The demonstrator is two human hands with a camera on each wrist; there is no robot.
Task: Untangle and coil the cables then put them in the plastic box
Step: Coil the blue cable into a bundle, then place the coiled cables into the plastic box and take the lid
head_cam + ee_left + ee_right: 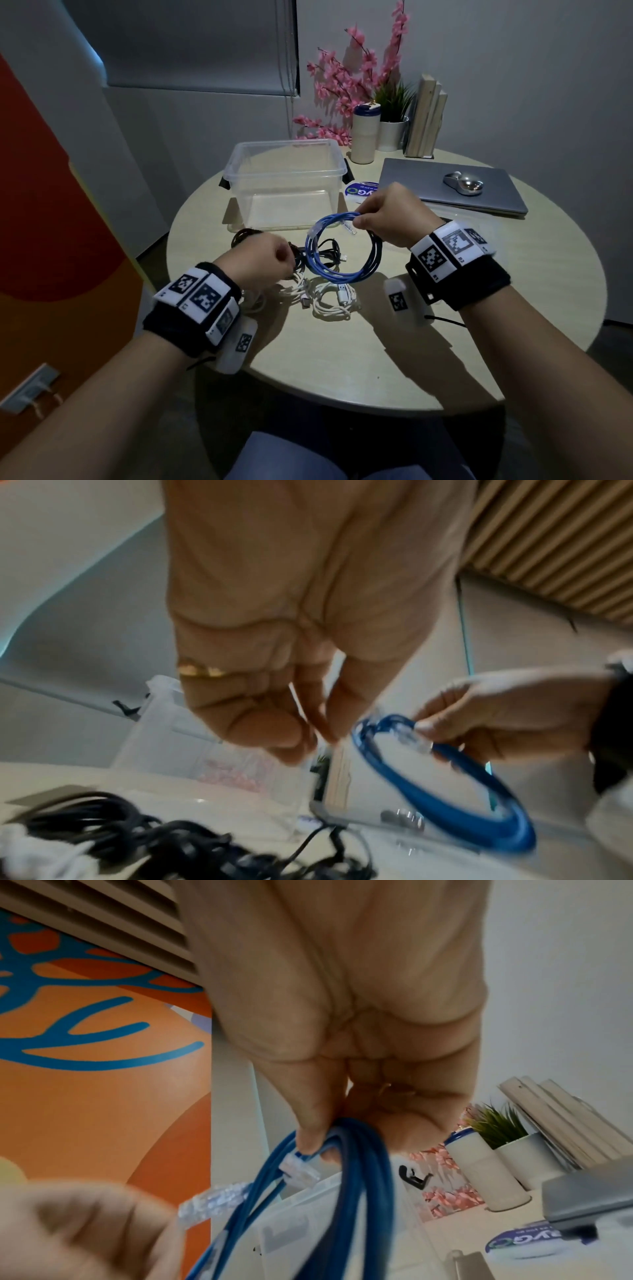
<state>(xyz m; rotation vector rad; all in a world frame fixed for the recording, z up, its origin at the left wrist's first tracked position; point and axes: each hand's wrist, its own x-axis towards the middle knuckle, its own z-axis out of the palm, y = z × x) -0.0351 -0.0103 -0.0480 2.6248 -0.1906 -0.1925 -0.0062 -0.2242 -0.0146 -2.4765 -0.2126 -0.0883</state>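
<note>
A blue network cable is wound into a loop of several turns and hangs above the round table. My right hand grips the top of the loop, thumb and fingers around the strands beside a clear plug. My left hand hovers left of the loop with fingers curled and nothing in it. Under it lie tangled black cables and white cables. The clear plastic box stands open and empty behind them.
A closed grey laptop with a silver mouse lies at the right rear. A round sticker lies beside the box. A white tumbler, a potted plant, books and pink flowers stand at the back.
</note>
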